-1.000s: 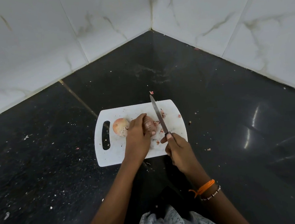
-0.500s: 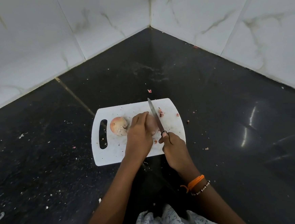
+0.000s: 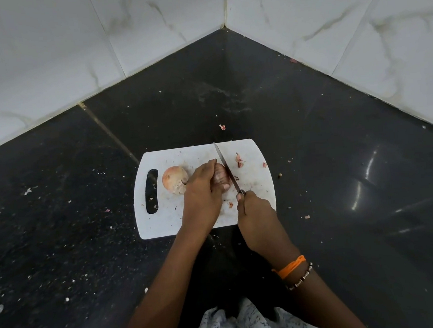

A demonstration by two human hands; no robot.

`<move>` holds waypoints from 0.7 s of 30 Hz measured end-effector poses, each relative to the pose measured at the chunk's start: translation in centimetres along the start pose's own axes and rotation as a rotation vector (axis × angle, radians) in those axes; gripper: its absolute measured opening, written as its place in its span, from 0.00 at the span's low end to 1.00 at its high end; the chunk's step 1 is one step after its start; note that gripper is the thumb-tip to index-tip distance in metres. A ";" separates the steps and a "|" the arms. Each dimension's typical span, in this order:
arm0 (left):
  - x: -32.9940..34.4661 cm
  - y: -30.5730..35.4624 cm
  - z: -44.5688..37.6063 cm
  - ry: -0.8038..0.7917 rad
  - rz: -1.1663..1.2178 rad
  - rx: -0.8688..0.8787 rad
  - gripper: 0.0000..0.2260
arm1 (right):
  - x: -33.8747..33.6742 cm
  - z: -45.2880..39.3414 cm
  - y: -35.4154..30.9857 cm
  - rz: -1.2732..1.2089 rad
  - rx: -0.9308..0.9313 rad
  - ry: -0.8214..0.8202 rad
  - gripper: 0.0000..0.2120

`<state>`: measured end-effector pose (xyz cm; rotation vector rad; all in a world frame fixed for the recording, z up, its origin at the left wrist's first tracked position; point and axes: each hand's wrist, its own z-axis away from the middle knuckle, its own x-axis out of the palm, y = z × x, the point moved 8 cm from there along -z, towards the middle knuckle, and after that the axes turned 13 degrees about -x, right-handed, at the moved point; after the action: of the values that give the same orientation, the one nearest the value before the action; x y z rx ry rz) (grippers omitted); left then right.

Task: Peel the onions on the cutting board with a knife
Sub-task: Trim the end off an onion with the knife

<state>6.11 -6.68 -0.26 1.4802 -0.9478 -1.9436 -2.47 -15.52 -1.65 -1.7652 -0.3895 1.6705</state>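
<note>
I looked down on a white cutting board point(image 3: 163, 219) that lay on a black stone counter point(image 3: 341, 180) in the corner of two white marbled walls point(image 3: 45, 47). My left hand point(image 3: 202, 191) was curled over a reddish onion point(image 3: 221, 176) near the middle of the board, fingers wrapped across its top and thumb tucked at its near side, so only the right flank of the bulb showed. My right hand point(image 3: 255, 212) was clenched round the handle of the knife point(image 3: 227, 168); the handle itself was hidden in my fist, with the forefinger lying up toward the blade. The blade ran away from me and a little leftward, its edge against the right side of the held onion and its tip close to the board's far edge. A second onion point(image 3: 174, 179), pale and still skinned, sat on the board just left of my left hand, between it and the slotted handle hole point(image 3: 151, 191). Small pink scraps of peel point(image 3: 239, 159) lay on the board to the right of the blade, and more flecks were scattered over the counter around the board. On my right wrist I saw an orange thread point(image 3: 291, 266) and a beaded bracelet point(image 3: 300, 277) beside it.
</note>
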 end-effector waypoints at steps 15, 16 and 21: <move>0.0 -0.3 -0.3 -0.002 0.082 -0.010 0.23 | 0.6 -1.0 0.1 0.057 0.038 -0.131 0.09; -0.1 -0.4 -0.4 -0.006 0.105 -0.013 0.23 | 0.6 -1.7 0.0 0.055 0.038 -0.133 0.09; -0.3 -0.8 -0.4 -0.013 0.143 -0.049 0.23 | 1.0 -0.3 0.0 0.033 0.067 -0.161 0.09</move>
<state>6.59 -6.07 -0.74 1.3365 -0.9775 -1.8625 -2.04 -15.00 -2.46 -1.6025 -0.3736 1.8346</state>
